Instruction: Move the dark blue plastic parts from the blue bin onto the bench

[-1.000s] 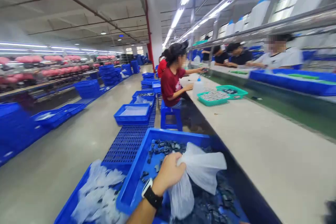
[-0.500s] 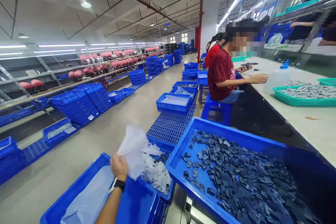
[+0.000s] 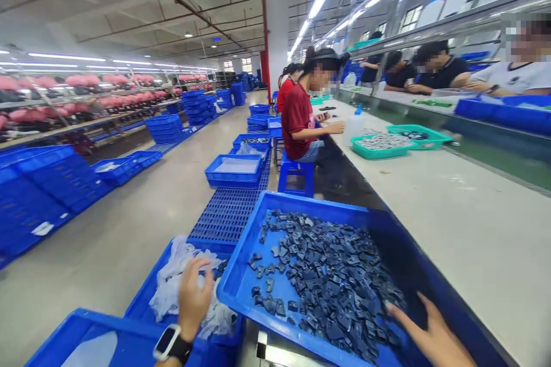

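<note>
A long pale surface [image 3: 451, 223] runs up the right of the frame in a bright factory hall, with a seated co-worker in red [image 3: 299, 123] and teal trays [image 3: 381, 146] further along it. At lower centre the blue bin [image 3: 241, 275] of dark parts [image 3: 331, 287] sits against the surface's near edge; the right hand [image 3: 430, 332], fingers spread and holding nothing, reaches into the parts at lower right, while the left hand [image 3: 193, 298] rests loosely open on crumpled clear bags [image 3: 172, 275] in the neighbouring bin at lower left. Open concrete floor [image 3: 124, 241] lies beyond, left of centre.
</note>
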A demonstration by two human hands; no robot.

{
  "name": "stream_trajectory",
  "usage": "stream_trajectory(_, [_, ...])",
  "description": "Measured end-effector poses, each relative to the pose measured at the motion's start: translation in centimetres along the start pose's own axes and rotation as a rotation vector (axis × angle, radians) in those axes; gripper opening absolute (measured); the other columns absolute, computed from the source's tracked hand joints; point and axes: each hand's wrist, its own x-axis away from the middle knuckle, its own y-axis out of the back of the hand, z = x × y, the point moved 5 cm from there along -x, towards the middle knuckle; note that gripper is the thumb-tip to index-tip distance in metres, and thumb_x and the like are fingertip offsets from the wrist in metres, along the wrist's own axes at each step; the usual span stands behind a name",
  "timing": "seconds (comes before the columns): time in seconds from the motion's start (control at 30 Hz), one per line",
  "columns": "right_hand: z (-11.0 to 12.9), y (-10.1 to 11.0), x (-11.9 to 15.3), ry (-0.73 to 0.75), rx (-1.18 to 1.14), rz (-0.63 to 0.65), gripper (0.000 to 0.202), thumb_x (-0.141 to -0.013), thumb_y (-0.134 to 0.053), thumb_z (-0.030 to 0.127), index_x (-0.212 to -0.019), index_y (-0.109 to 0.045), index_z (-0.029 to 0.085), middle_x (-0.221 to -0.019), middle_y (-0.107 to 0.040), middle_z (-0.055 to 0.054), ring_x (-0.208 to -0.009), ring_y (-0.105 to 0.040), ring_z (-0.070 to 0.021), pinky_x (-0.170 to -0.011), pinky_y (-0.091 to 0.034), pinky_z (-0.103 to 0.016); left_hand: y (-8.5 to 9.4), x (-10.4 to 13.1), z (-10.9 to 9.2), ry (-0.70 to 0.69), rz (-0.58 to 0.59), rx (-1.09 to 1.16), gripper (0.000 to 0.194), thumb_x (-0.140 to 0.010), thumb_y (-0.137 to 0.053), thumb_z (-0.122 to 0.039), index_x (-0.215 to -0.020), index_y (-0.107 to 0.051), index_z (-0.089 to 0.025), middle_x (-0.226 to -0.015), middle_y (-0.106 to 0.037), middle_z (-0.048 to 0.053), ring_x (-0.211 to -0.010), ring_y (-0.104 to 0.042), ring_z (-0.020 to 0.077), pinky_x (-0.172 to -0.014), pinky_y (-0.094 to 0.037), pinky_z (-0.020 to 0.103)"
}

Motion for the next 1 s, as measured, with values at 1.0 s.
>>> stream_trajectory(1.0, [11.4,-13.6,3.8,-0.428,-0.879,0.004,0.031,-0.101,-0.07,0.038,-0.126,-0.068,0.019,-0.131,-0.069,-0.008,-0.111,-0.07,-0.0265,-0.093,-0.061,-0.046,-20.9,4.2,-23.9,0.047,0.559,0.793,0.047,-0.071,-0.072,-0.038,-0.114,-0.077,-0.02,-0.129,-0.075,0.013,-0.131,-0.061,0.0378,-0.117,-0.041,0.049])
